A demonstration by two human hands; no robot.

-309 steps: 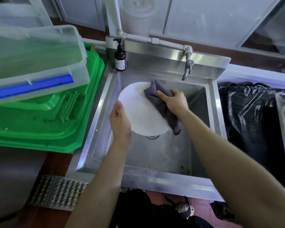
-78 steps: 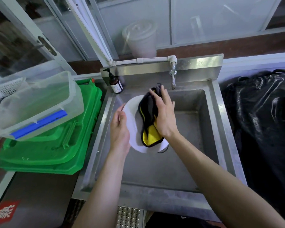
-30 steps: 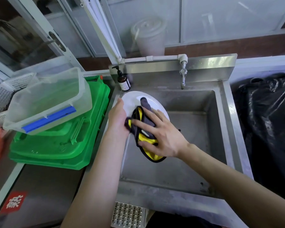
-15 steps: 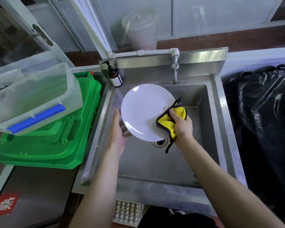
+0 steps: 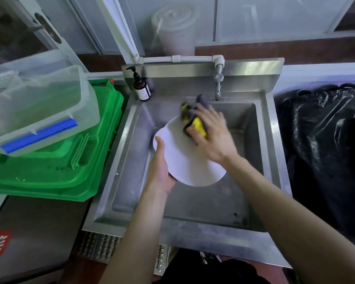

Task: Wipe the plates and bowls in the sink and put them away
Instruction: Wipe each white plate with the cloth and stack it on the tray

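A white plate is held over the steel sink by the left hand. A cloth is pressed on it by the right hand, fingers spread. Green trays are stacked left of the sink.

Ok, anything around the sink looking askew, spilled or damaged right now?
One thing: the clear plastic bin sits tilted on the green crates left of the sink, not flat. Otherwise the left hand holds the white plate intact while the right hand wipes with the cloth.

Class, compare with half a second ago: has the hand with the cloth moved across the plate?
Yes. The right hand with the cloth has moved from the plate's lower right edge up toward the tap.
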